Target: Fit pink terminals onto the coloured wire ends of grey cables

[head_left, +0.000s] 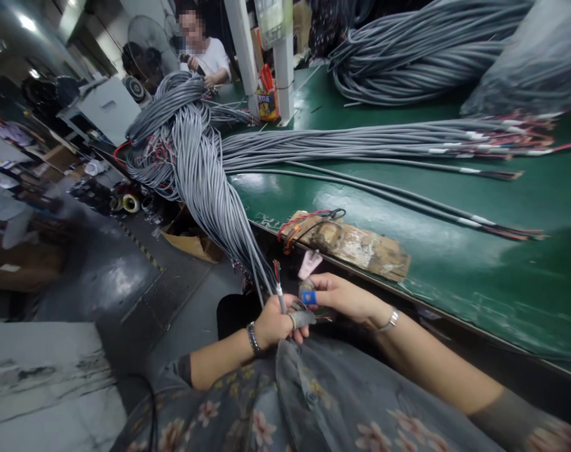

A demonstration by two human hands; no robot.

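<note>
My left hand (277, 321) is closed around a grey cable (280, 298), whose end points up with thin red, green and dark wires fanned out above a white band. Grey wrapping covers one of its digits. Just to the right, my right hand (339, 296) has its fingers pinched together, with blue tape around one of them. What sits between those fingertips is too small to make out. Dark thin strands show between the two hands. A pale pink flat piece (310, 263) shows just beyond the right fingertips, by the bench edge.
A thick bundle of grey cables (205, 169) hangs off the green bench (408, 194) toward my lap. More cables with bared ends (483, 144) lie across it. A worn wooden block (361, 248) with wires sits at the front edge. A co-worker (214, 56) sits across.
</note>
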